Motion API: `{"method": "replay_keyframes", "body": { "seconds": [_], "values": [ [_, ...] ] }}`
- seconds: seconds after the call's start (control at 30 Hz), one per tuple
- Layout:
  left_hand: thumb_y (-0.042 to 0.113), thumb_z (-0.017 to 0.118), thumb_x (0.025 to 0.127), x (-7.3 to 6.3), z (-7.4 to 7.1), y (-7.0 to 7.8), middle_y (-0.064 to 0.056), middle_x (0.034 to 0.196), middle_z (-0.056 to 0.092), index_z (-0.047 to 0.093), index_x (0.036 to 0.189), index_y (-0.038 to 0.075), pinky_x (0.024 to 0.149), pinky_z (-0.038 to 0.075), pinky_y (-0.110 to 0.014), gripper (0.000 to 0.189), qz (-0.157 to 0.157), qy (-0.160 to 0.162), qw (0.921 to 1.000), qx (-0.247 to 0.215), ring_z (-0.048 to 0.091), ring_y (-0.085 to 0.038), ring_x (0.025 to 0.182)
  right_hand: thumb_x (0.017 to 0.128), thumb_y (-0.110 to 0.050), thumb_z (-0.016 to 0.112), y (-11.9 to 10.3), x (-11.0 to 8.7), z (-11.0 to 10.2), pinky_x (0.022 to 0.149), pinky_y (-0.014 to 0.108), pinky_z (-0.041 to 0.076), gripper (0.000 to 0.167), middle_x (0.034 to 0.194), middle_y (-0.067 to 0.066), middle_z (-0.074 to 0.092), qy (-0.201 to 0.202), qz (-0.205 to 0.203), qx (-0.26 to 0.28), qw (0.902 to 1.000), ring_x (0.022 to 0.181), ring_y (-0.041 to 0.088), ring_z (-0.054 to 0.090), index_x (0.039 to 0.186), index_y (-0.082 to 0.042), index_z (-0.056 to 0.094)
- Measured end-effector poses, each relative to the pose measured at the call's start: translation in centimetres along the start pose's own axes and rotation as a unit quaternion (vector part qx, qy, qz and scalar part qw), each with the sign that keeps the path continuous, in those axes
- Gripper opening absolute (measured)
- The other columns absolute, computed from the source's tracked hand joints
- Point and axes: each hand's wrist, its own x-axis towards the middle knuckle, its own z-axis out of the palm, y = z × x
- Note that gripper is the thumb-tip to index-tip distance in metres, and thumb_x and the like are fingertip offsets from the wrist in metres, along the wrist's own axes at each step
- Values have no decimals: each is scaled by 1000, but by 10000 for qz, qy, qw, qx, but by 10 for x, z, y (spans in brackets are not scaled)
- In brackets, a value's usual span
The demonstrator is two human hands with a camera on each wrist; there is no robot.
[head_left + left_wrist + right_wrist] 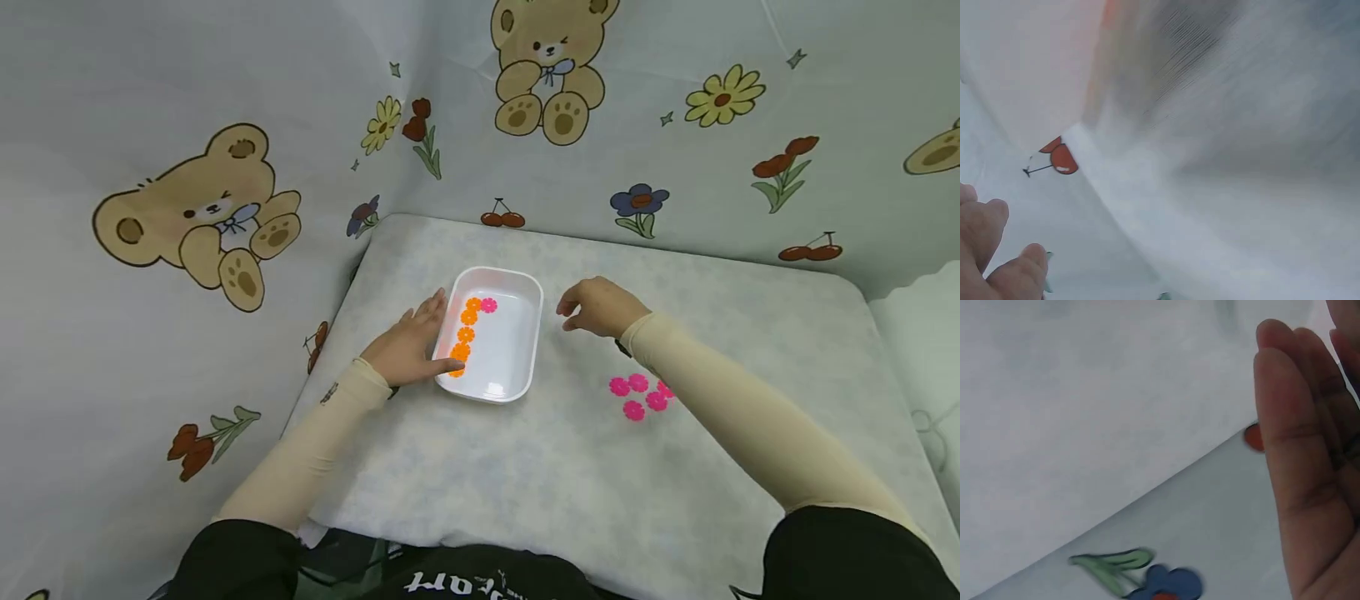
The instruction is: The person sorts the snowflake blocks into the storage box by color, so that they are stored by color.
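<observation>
A white rectangular tray (501, 354) lies on the table in the head view. Along its left side runs a column of several small orange flower-shaped pieces (466, 334), with one pink flower piece (489, 306) beside the top one. My left hand (408, 343) lies at the tray's left edge, fingers straight along the rim and thumb reaching over the near corner. To the right of the tray hovers my right hand (603, 307), fingers loosely bent, with nothing seen between them. The right wrist view shows its fingers (1288, 406) relaxed.
Several pink flower pieces (633, 411) lie loose on the table right of the tray, some beside or partly behind the right forearm. A pale cloth (540, 492) covers the table. Printed curtains (450, 167) with bears and flowers hang at its back and left edges.
</observation>
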Motion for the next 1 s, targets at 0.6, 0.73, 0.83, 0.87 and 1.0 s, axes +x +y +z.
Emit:
{"method": "replay_keyframes", "body": {
  "seconds": [0.6, 0.73, 0.83, 0.87, 1.0],
  "values": [
    [71, 68, 89, 20, -3, 10, -6, 177, 5, 12, 167, 5, 131, 18, -56, 116, -267, -543, 9980, 173, 13, -28, 164, 82, -7, 85, 134, -92, 57, 77, 41, 60, 17, 94, 2, 71, -172, 872, 84, 9960, 85, 19, 61, 95, -13, 76],
    [71, 67, 89, 20, -1, 10, -7, 177, 6, 13, 166, 5, 131, 19, -57, 115, -345, -667, 9969, 247, 15, -28, 163, 80, -6, 87, 139, -100, 65, 74, 37, 58, 19, 86, -1, 66, -95, 809, 165, 9965, 82, 18, 59, 88, -15, 73],
    [70, 68, 89, 16, 1, 8, -6, 177, 5, 13, 166, 5, 131, 20, -57, 115, -501, -730, 9958, 219, 14, -28, 163, 81, -8, 87, 139, -101, 64, 70, 35, 54, 19, 81, -1, 62, -73, 634, 264, 9976, 78, 17, 56, 86, -15, 71],
    [70, 69, 89, 15, 1, 8, -5, 177, 4, 13, 166, 6, 131, 20, -56, 115, -533, -734, 9957, 188, 14, -27, 163, 81, -8, 87, 139, -101, 63, 69, 34, 53, 18, 80, -1, 62, -70, 650, 292, 9974, 77, 17, 56, 85, -15, 71],
    [70, 69, 89, 16, 0, 9, -6, 177, 5, 14, 166, 5, 131, 19, -56, 115, -543, -626, 9966, -47, 13, -27, 164, 82, -5, 85, 144, -100, 52, 67, 34, 52, 17, 79, -1, 62, -11, 715, 220, 9972, 75, 16, 55, 85, -14, 71]
  ]
}}
